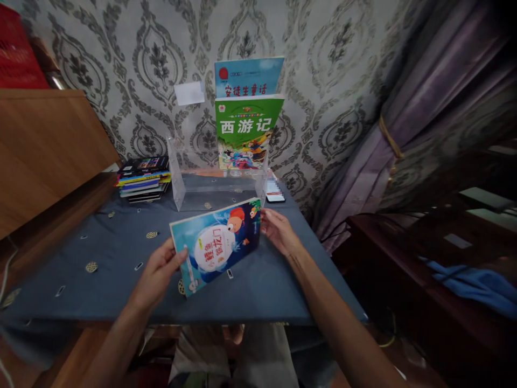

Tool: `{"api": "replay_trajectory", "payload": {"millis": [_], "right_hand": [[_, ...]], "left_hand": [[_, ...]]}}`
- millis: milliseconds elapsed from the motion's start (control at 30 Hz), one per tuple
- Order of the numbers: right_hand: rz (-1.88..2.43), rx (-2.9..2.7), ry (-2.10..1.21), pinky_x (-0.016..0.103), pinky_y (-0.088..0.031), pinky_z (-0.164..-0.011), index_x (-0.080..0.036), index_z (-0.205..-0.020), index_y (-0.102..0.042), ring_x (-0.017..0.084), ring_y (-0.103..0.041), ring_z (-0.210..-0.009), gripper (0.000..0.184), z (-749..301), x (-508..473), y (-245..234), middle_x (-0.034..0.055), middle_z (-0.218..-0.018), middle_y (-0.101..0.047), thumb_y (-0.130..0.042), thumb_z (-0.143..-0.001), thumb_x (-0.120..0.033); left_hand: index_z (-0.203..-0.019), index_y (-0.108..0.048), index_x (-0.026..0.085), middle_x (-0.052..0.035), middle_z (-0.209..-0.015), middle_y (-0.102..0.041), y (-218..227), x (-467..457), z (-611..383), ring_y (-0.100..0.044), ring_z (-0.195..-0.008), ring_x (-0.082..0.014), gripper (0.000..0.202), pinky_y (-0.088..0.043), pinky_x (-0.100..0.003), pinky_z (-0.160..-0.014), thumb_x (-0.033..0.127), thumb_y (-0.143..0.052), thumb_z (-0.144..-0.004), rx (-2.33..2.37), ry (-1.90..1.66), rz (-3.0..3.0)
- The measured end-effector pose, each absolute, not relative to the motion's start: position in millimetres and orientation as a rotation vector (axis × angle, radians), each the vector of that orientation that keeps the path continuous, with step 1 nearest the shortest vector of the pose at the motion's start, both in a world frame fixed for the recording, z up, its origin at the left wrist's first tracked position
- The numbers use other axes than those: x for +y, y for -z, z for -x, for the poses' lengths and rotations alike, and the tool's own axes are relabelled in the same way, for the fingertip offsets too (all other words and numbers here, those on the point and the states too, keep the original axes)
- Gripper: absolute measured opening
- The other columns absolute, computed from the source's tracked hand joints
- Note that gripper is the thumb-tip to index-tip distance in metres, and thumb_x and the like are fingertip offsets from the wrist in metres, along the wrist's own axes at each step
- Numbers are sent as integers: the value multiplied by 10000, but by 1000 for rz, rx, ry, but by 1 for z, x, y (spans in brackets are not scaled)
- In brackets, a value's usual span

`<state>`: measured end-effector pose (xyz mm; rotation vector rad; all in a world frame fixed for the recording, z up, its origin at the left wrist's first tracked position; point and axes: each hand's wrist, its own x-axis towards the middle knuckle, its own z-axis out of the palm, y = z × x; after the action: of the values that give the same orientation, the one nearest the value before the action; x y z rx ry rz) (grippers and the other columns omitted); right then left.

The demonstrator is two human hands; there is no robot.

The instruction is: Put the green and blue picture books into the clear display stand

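I hold a thin blue picture book (218, 242) with a white oval on its cover above the table, tilted and turned sideways. My left hand (159, 272) grips its lower left edge, thumb on the cover. My right hand (278, 230) pinches its upper right edge. Behind it stands a clear acrylic book rack (181, 178). In the rack a green book (246, 132) stands upright in front of a blue book (248, 76).
A dark blue cloth (121, 248) covers the table. A stack of several books (143, 179) lies at the back left, a phone (275, 195) right of the rack. A wooden cabinet (44, 145) stands left, purple curtain (424, 108) and dark furniture right.
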<state>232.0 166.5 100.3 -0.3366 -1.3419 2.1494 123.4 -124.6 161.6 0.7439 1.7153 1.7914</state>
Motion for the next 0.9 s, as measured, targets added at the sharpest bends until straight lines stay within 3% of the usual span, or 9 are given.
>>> {"api": "replay_trajectory", "payload": {"millis": [133, 267, 400, 500, 633, 767, 833, 900], "right_hand": [[386, -1496, -2170, 169, -377, -370, -239, -1077, -702, 72, -509, -429, 466, -238, 166, -103, -61, -585, -624, -845, -675, -426], [437, -1760, -2252, 186, -450, -383, -188, -1044, -672, 89, -562, -441, 519, -249, 154, -101, -39, -624, -666, -868, -630, -434], [363, -2020, -2367, 220, -533, -484, -179, -932, -594, 127, -659, -562, 508, -267, 132, -95, -23, -689, -695, -858, -633, -493], [315, -2226, -2334, 215, -504, -478, -184, -865, -551, 119, -643, -517, 450, -279, 116, -93, -27, -653, -677, -788, -707, -532], [356, -2484, -1892, 197, -420, -433, -176, -747, -597, 98, -567, -447, 273, -288, 109, -96, -30, -573, -624, -681, -818, -426], [387, -2523, -1455, 232, -454, -511, -184, -769, -666, 126, -600, -498, 186, -287, 110, -101, -19, -586, -644, -587, -875, -315], [338, -2567, -1236, 276, -516, -629, -190, -866, -711, 166, -668, -641, 190, -277, 108, -100, 16, -721, -717, -562, -900, -303], [223, -2612, -1045, 348, -546, -827, -187, -1029, -722, 223, -705, -912, 234, -260, 101, -97, 72, -972, -760, -541, -925, -295]], "left_hand": [[-1150, -664, 156, -81, -931, -753, -146, -106, -76, -692, -724, -203, 612, -554, -278, -639, 474, -825, -652, 1633, -1791, -568], [-1029, -709, 139, -64, -841, -751, -131, -75, -21, -673, -699, -189, 533, -542, -278, -666, 465, -815, -622, 1719, -1564, -703], [-917, -739, 141, -45, -803, -745, -136, -23, 17, -643, -723, -181, 345, -510, -270, -685, 437, -695, -745, 1855, -1153, -1118], [-928, -748, 148, -44, -886, -756, -141, 20, 20, -652, -813, -186, 270, -496, -265, -753, 334, -573, -842, 2034, -807, -1532], [-1081, -719, 170, -68, -1088, -735, -129, 47, 0, -642, -1000, -217, 297, -471, -321, -926, 250, -523, -872, 2222, -693, -1727], [-1187, -662, 179, -97, -1209, -677, -102, 20, -19, -578, -1180, -247, 344, -412, -411, -1063, 216, -445, -924, 2369, -728, -1723], [-1232, -632, 186, -106, -1238, -651, -88, -3, -26, -554, -1222, -254, 352, -406, -431, -1082, 223, -436, -942, 2539, -706, -1719], [-1278, -598, 167, -127, -1272, -629, -76, -24, -31, -550, -1227, -264, 366, -406, -441, -1087, 248, -430, -962, 2651, -618, -1738]]}}
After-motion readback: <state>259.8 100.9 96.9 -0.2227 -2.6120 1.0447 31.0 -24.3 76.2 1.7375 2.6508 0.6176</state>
